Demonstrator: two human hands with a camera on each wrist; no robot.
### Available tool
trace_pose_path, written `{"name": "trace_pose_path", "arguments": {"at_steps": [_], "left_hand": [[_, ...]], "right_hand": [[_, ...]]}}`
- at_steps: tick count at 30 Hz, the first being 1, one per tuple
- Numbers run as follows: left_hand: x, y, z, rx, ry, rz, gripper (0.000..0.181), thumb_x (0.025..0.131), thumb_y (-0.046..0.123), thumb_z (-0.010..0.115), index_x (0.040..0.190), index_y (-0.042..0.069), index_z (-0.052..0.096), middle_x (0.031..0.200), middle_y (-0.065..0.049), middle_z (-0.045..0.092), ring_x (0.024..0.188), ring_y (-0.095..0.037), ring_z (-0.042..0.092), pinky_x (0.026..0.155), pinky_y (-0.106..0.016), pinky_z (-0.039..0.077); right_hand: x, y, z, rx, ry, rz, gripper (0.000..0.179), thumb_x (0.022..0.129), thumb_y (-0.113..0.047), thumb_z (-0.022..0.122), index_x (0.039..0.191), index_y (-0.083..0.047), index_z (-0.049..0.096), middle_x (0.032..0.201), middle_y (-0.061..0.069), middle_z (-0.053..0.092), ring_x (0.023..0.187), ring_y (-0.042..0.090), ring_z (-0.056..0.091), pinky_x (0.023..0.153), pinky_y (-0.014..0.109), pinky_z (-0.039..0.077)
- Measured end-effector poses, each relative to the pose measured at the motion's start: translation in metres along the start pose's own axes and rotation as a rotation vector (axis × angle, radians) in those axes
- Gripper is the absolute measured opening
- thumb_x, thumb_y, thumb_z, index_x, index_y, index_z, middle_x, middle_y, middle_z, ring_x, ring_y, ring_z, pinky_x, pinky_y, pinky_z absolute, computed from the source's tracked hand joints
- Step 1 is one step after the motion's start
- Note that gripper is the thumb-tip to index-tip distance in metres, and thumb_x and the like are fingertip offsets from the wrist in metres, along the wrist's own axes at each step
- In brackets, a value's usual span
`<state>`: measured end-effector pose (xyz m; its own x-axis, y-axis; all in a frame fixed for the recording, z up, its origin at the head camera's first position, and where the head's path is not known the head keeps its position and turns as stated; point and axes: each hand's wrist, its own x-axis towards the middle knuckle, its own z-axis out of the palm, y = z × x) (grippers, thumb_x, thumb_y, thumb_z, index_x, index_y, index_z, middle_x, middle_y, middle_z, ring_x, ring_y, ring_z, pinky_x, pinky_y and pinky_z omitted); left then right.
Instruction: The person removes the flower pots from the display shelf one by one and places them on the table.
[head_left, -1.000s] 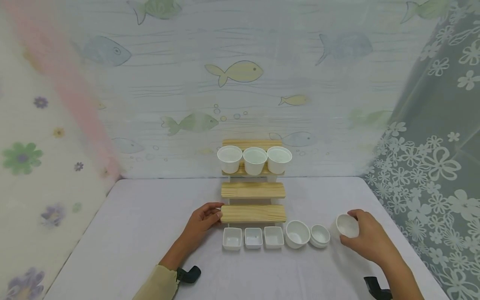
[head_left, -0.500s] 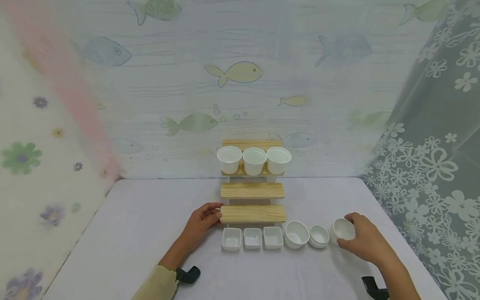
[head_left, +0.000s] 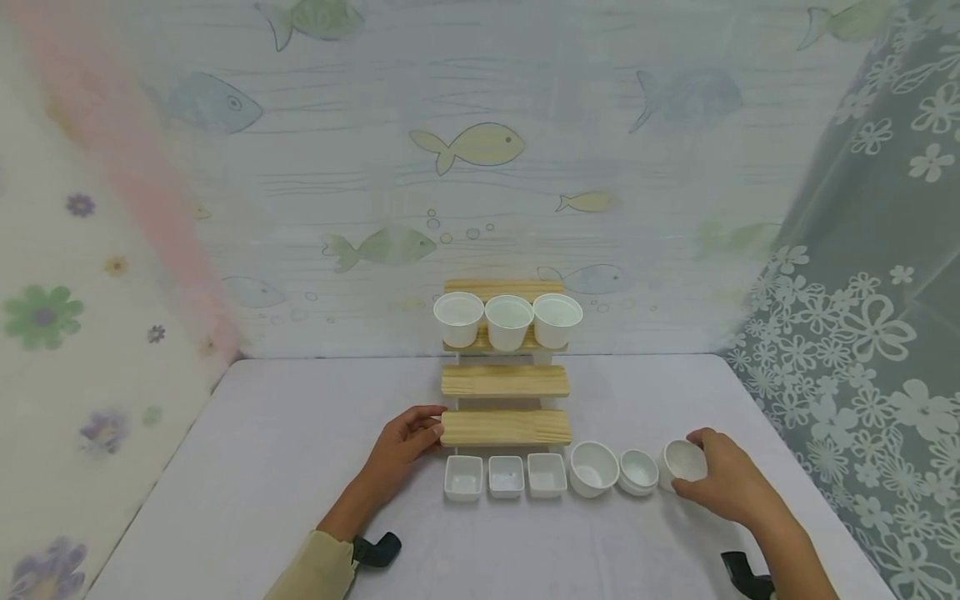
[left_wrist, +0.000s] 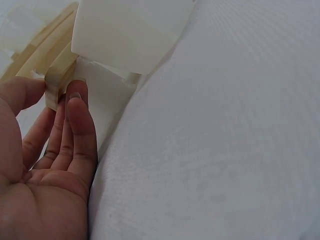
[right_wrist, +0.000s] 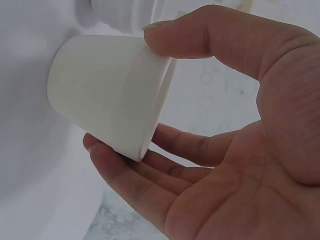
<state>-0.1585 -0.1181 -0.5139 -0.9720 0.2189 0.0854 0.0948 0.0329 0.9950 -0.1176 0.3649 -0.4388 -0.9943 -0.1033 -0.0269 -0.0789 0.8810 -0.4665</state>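
Observation:
At the right of the head view, my right hand (head_left: 731, 479) holds a small white round cup (head_left: 684, 462) between thumb and fingers. In the right wrist view the cup (right_wrist: 105, 92) tapers toward its base, with the thumb at its rim and fingertips on the opposite side. A tiered wooden stand (head_left: 506, 428) is in the middle. My left hand (head_left: 408, 437) pinches the left end of its lowest board; the left wrist view has the thumb on one face of the board end (left_wrist: 60, 75) and the fingers behind it.
Three white cups (head_left: 510, 323) line the stand's top tier. Before the stand runs a row of small square white dishes (head_left: 463, 479), a round bowl (head_left: 595, 471) and a smaller round bowl (head_left: 638, 473). A white cloth (head_left: 300, 433) covers the table, with a fish-patterned curtain (head_left: 480, 208) behind.
My right hand has brought the cup a little left and nearer me, right up beside the smaller round bowl. The left hand stays on the board.

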Motion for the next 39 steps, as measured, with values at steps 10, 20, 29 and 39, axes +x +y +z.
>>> {"name": "trace_pose_path", "arguments": {"at_steps": [10, 20, 29, 39], "left_hand": [[0.0, -0.003, -0.001, 0.012, -0.005, 0.009, 0.039, 0.106, 0.019, 0.068, 0.142, 0.003, 0.061, 0.12, -0.017, 0.068, 0.1, -0.017, 0.069, 0.087, -0.029, 0.061], [0.0, -0.002, 0.0, 0.003, -0.003, 0.002, 0.039, 0.106, 0.019, 0.069, 0.141, 0.004, 0.062, 0.12, -0.017, 0.068, 0.101, -0.018, 0.07, 0.087, -0.03, 0.062], [-0.001, -0.001, -0.001, 0.017, 0.0, -0.004, 0.039, 0.106, 0.022, 0.069, 0.141, 0.005, 0.062, 0.119, -0.018, 0.068, 0.101, -0.019, 0.069, 0.088, -0.03, 0.061], [-0.001, -0.002, -0.001, 0.019, 0.005, -0.016, 0.039, 0.105, 0.022, 0.07, 0.141, 0.007, 0.063, 0.121, -0.017, 0.068, 0.103, -0.019, 0.069, 0.087, -0.029, 0.061]], "right_hand": [[0.001, 0.001, 0.0, -0.009, -0.006, 0.006, 0.084, 0.078, -0.025, 0.091, 0.135, 0.021, 0.05, 0.13, 0.042, 0.058, 0.121, 0.061, 0.056, 0.096, 0.07, 0.051], [-0.002, -0.002, -0.002, -0.028, 0.006, -0.018, 0.086, 0.078, -0.024, 0.09, 0.141, 0.018, 0.049, 0.131, 0.04, 0.058, 0.12, 0.059, 0.057, 0.097, 0.071, 0.051], [-0.007, -0.006, -0.006, -0.024, 0.058, -0.09, 0.074, 0.085, -0.018, 0.082, 0.144, 0.012, 0.05, 0.132, 0.034, 0.058, 0.121, 0.056, 0.058, 0.096, 0.071, 0.051], [-0.004, -0.018, -0.01, 0.016, 0.156, -0.122, 0.073, 0.093, -0.026, 0.082, 0.147, 0.01, 0.049, 0.138, 0.035, 0.055, 0.127, 0.056, 0.053, 0.101, 0.072, 0.048]]}}
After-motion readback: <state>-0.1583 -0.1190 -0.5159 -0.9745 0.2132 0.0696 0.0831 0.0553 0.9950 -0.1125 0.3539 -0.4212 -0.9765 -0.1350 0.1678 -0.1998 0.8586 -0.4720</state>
